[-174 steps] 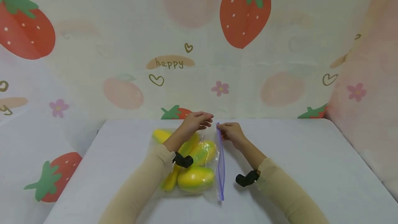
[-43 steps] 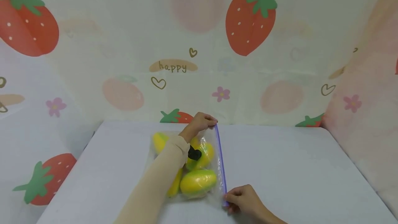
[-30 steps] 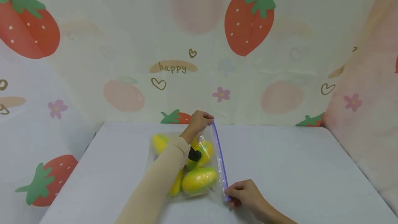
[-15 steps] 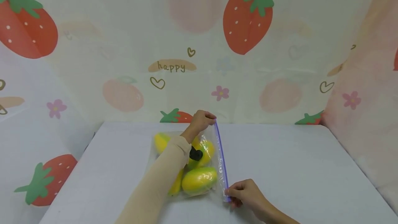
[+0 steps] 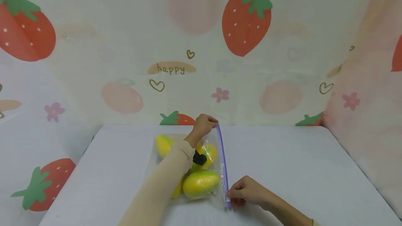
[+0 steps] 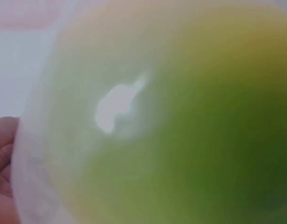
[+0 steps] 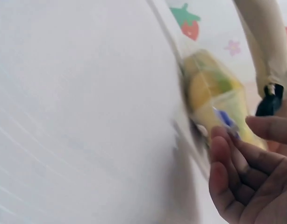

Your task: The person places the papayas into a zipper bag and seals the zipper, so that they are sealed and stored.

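Note:
A clear zip bag (image 5: pixel 216 198) lies on the white table, its purple zip strip (image 5: pixel 223 156) on the right side. Inside are several yellow-green fruits (image 5: pixel 201 184), mango-like in shape. My left hand (image 5: pixel 204 125) reaches across the bag and pinches the far end of the strip. At the near end, my right hand (image 5: pixel 248 191) holds the strip's corner between thumb and fingers. In the right wrist view, curled fingers (image 7: pixel 220 144) sit by the purple strip, and the exact contact is blurred. A blurred fruit behind plastic (image 6: pixel 181 121) fills the left wrist view.
The white table (image 5: pixel 298 170) stretches to both sides of the bag. Behind it hangs a strawberry-printed cloth (image 5: pixel 141 27). A black wrist camera (image 5: pixel 199 158) on the left arm hangs over the bag and covers part of the fruits.
Earlier, the right hand was at the strip's far end and the left hand was free above the bag. Now the left holds the far end and the right the near end. Lately only slight shifts show.

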`<state>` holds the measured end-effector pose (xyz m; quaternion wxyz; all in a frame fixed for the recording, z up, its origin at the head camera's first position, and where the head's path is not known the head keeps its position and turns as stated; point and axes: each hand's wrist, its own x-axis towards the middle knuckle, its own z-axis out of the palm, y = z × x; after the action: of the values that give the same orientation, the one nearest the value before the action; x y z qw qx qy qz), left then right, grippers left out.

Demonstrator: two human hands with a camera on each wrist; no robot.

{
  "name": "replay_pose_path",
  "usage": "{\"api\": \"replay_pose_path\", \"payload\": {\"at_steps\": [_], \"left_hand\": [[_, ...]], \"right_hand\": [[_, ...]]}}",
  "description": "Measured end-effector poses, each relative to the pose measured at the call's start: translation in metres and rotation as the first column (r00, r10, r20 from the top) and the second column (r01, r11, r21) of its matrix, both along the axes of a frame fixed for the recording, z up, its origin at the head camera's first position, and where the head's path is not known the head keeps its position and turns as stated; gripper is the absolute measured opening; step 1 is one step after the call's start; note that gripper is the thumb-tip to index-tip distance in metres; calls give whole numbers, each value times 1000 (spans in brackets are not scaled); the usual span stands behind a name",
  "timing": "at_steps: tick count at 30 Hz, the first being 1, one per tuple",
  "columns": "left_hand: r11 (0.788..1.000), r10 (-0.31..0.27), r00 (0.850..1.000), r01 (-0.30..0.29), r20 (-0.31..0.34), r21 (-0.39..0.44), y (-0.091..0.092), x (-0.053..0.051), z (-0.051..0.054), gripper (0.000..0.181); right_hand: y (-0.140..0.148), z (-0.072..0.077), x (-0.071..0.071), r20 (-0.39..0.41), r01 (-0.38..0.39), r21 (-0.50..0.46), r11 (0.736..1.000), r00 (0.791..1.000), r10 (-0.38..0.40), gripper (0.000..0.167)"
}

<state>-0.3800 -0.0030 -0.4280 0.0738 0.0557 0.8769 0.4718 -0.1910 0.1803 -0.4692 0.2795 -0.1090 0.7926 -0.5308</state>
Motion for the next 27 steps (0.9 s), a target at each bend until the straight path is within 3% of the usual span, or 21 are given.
{"api": "replay_pose_path", "payload": {"at_steps": [2, 5, 9, 14, 17, 20, 23, 27], "left_hand": [[1000, 22, 1000, -22, 14, 7, 0, 2, -1, 19], [995, 41, 998, -46, 54, 88, -3, 7, 0, 22], [978, 21, 995, -42, 102, 203, -11, 19, 8, 25], [979, 24, 995, -44, 102, 199, -22, 36, 16, 26], [982, 43, 997, -54, 63, 179, -30, 45, 17, 26], [985, 27, 999, -30, 18, 170, -39, 53, 17, 27], [985, 7, 1000, -5, -14, 172, -47, 63, 16, 30], [989, 0, 999, 6, -39, 146, -57, 77, 14, 34]], "right_hand": [[3, 3, -5, -15, -36, 8, 999, 999, 36, 27], [6, 4, -12, -23, -62, 10, 998, 998, 62, 26], [14, 3, -19, -29, -58, 15, 998, 998, 58, 27], [26, 5, -26, -58, -17, 44, 999, 998, 20, 31], [30, 8, -30, -129, -12, 63, 998, 991, 20, 35], [31, 9, -33, -257, -6, 107, 994, 966, 33, 38], [33, 7, -35, -401, 35, 155, 987, 916, 30, 37], [34, 4, -38, -523, 121, 180, 976, 852, -9, 34]]}}
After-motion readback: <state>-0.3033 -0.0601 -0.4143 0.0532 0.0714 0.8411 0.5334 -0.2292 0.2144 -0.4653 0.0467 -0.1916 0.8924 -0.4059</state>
